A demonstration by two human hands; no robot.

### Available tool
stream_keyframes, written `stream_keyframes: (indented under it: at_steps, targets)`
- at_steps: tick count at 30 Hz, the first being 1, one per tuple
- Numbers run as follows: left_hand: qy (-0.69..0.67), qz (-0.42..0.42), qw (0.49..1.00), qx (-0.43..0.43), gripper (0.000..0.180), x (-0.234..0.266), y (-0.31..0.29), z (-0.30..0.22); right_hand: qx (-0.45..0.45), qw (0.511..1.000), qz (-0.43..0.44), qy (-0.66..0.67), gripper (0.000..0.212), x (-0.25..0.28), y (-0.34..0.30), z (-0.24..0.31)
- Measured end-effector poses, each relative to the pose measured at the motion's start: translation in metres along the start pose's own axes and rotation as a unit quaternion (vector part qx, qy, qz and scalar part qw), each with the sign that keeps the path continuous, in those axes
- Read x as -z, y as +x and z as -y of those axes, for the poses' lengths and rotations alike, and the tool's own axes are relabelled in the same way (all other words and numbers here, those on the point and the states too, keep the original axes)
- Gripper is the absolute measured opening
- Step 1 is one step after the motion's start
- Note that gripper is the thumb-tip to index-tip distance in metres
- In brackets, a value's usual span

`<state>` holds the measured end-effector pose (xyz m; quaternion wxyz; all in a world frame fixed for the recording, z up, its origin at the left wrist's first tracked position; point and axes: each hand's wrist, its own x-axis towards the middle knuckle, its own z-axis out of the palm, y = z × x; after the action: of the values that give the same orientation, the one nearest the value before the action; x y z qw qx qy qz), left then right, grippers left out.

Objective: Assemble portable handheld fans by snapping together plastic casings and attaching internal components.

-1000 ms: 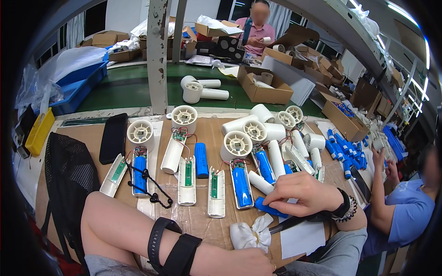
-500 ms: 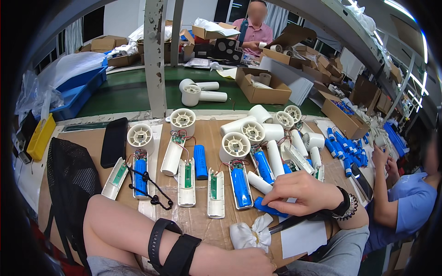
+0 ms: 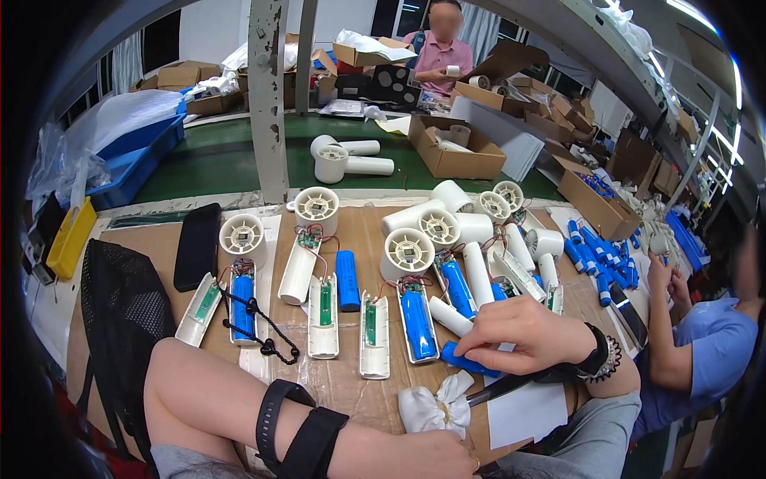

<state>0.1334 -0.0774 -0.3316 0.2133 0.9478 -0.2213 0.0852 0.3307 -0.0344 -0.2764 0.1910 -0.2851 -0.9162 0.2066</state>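
My right hand (image 3: pixel 515 335) has its fingers bent together on a blue cylindrical battery pack (image 3: pixel 467 361), its fingertips pressed near one end. A black band and a dark coiled hair tie circle that wrist. My left hand (image 3: pixel 431 457) lies low at the bottom edge, its fingers hidden. Black straps wrap its forearm. Left of my right hand is an open white handle shell with a blue battery (image 3: pixel 416 326) inside. Beside it lies a half shell with a green circuit board (image 3: pixel 373 334). Between my hands sits a white fabric bow (image 3: pixel 437 407).
Round white fan-like heads (image 3: pixel 407 254) and opened handles spread across the cardboard. A black phone (image 3: pixel 198 247) and black mesh bag (image 3: pixel 128 295) lie left. Loose blue batteries (image 3: pixel 594 259) pile up right, near a co-worker in blue (image 3: pixel 710 351). A metal post (image 3: pixel 270 104) stands ahead.
My hands stay where they were. Across the bench, a person in pink has shifted a white part in their hand. The co-worker on the right has moved slightly.
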Motion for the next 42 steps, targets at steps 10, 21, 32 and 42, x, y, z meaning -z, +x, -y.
stream_keyframes:
  at_steps: [10, 21, 32, 42]
  targets:
    - [0.0, 0.007, 1.0, 0.007, 0.019, 0.004, 0.0, -0.002, 0.001, 1.0, 0.002, 0.0, 0.013, 0.0, 0.0, 0.0]
    - [0.001, 0.019, 1.0, 0.005, 0.019, 0.011, 0.0, -0.004, 0.008, 1.0, 0.004, -0.011, 0.01, -0.001, -0.002, 0.0]
    - [-0.012, 0.053, 0.998, 0.022, 0.017, 0.019, 0.004, -0.007, 0.032, 0.999, -0.008, -0.02, 0.01, 0.0, -0.004, 0.0]
    - [-0.055, 0.085, 0.992, 0.07, 0.019, 0.019, 0.01, -0.009, 0.029, 0.999, 0.023, -0.036, 0.011, -0.004, -0.009, -0.004]
